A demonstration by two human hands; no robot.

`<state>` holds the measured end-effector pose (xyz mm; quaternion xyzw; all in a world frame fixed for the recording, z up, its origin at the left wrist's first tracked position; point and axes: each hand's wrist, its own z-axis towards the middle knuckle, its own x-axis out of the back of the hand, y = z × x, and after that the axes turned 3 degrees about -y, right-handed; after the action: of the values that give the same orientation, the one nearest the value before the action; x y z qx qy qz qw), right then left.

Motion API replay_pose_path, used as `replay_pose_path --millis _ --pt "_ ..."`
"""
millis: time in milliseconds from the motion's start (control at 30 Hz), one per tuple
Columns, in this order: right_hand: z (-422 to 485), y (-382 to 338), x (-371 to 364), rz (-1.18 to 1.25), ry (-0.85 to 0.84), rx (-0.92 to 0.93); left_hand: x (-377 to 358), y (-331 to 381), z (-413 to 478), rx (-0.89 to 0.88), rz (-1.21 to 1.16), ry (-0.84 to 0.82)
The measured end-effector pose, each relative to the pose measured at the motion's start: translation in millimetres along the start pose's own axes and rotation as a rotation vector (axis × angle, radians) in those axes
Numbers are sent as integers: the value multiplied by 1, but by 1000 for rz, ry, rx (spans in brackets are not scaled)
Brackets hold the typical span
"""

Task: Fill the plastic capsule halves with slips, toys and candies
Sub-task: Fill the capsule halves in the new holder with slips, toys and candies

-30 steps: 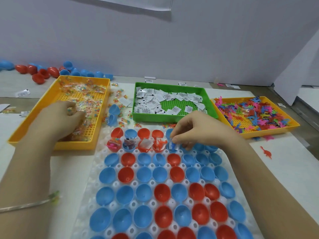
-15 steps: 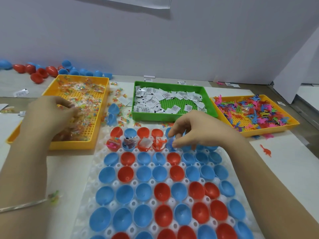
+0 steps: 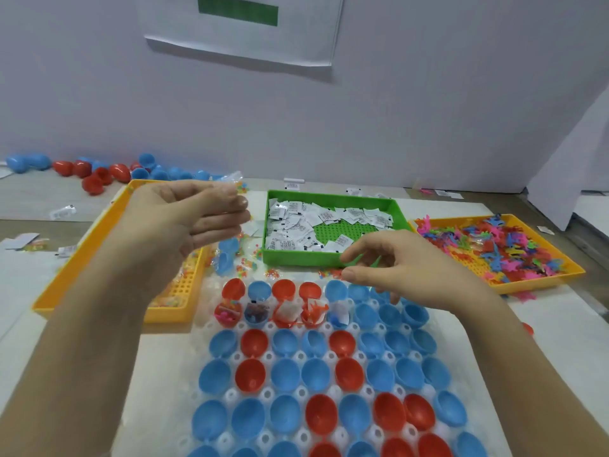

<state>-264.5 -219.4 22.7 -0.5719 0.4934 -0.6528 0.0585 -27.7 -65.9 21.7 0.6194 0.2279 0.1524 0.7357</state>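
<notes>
Red and blue capsule halves (image 3: 316,374) sit open side up in a white holder tray (image 3: 230,395). Several halves in its far row (image 3: 288,313) hold slips, toys or candies. My left hand (image 3: 184,222) hovers above the yellow candy tray (image 3: 171,315) and pinches a clear candy packet (image 3: 234,180) at its fingertips. My right hand (image 3: 405,268) hangs over the far row near the green slip tray (image 3: 303,258), fingers loosely curled and holding nothing. White slips (image 3: 296,225) fill that tray. Colourful toys (image 3: 494,245) lie in the right yellow tray (image 3: 540,280).
Loose red and blue capsules (image 3: 99,173) lie along the wall at the back left. Spilled candies (image 3: 247,263) and a blue capsule (image 3: 227,255) lie between the candy and slip trays. A red toy (image 3: 527,328) lies right of the holder.
My left hand has risen out of the candy tray and moved right with a candy packet. My right hand has lifted off the fifth far-row capsule half. The view has tilted up.
</notes>
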Motion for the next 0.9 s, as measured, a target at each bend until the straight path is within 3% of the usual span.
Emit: replay_pose_path --millis 133,367,433,633,900 --pt "2 2 -1 56 68 33 -35 7 -10 54 -34 -137" --pt "31 17 -7 37 415 48 -62 0 -13 175 3 -160" --pt "45 20 -4 -8 447 17 -63 -5 -11 205 18 -135" --pt "101 5 -3 -209 226 47 -58 -7 -6 194 -104 12" --pt "143 -12 -25 -437 -124 7 -42 -10 0 265 -224 -54"
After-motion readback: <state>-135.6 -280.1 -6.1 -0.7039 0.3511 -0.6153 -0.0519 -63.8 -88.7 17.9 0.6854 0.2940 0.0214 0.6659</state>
